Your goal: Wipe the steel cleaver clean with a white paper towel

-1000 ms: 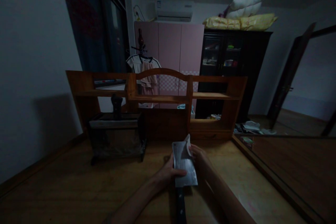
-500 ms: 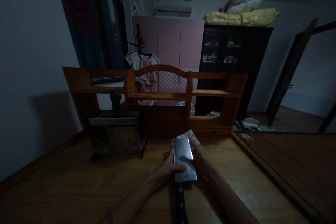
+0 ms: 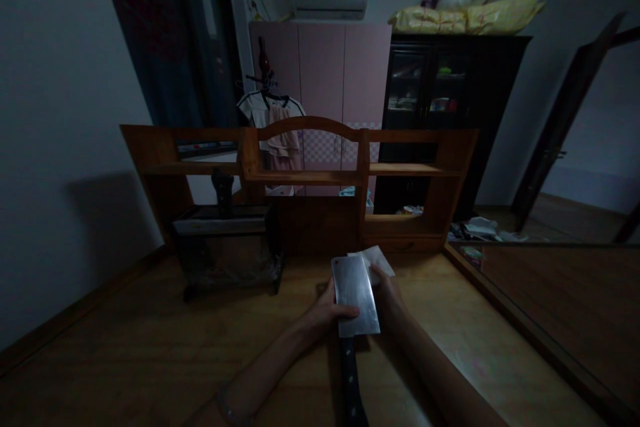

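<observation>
A steel cleaver (image 3: 356, 295) with a dark handle (image 3: 351, 383) is held flat over the wooden desk (image 3: 150, 360), blade pointing away from me. My left hand (image 3: 327, 310) grips the blade's left edge, thumb lying on its upper face near the heel. My right hand (image 3: 387, 290) is closed on a folded white tissue (image 3: 376, 260) pressed against the blade's far right edge. The fingers under the blade are hidden.
A wooden shelf unit (image 3: 310, 180) stands across the back of the desk. A dark knife rack (image 3: 225, 240) with a knife handle sticking up sits at the left. A mirror-like panel (image 3: 550, 300) lies at the right. Pink wardrobe and dark cabinet stand behind.
The tissue in my right hand has gone from standing up over the blade's tip to lying flatter at its far right corner. The view has tipped slightly; the cleaver stays in place.
</observation>
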Action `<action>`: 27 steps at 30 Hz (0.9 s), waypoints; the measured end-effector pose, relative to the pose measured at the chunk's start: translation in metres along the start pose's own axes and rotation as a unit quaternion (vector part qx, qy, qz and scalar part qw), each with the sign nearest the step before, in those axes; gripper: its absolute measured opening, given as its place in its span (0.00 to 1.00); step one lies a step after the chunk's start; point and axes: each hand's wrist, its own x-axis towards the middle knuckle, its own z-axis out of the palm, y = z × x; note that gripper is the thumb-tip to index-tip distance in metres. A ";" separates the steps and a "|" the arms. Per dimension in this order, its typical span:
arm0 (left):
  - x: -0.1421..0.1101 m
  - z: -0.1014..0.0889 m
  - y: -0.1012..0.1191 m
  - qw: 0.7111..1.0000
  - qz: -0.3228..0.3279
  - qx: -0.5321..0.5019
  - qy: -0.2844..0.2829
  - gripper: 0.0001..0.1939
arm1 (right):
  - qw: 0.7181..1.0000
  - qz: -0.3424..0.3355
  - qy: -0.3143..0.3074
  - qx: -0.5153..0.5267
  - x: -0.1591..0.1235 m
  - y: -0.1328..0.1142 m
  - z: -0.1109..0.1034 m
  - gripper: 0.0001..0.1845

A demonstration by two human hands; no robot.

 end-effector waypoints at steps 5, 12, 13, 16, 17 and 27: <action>-0.001 0.002 0.001 1.000 -0.004 -0.012 -0.002 0.47 | 1.000 0.026 -0.009 -0.003 -0.003 -0.001 0.000 0.23; -0.002 0.002 0.004 1.000 -0.010 -0.011 -0.002 0.47 | 1.000 -0.001 0.001 -0.008 0.004 0.008 -0.004 0.22; -0.002 0.002 0.004 1.000 -0.008 -0.012 -0.006 0.47 | 1.000 -0.001 0.003 -0.005 0.005 0.009 -0.006 0.22; -0.001 0.001 0.002 1.000 -0.002 -0.015 -0.007 0.47 | 0.999 -0.006 0.016 -0.027 0.009 0.010 -0.009 0.22; -0.001 0.001 0.001 1.000 0.000 -0.015 -0.002 0.47 | 0.999 -0.012 0.020 -0.042 0.009 0.008 -0.009 0.23; 0.002 -0.001 -0.003 1.000 0.003 -0.020 0.006 0.47 | 0.998 -0.032 -0.005 -0.062 -0.003 -0.012 -0.002 0.26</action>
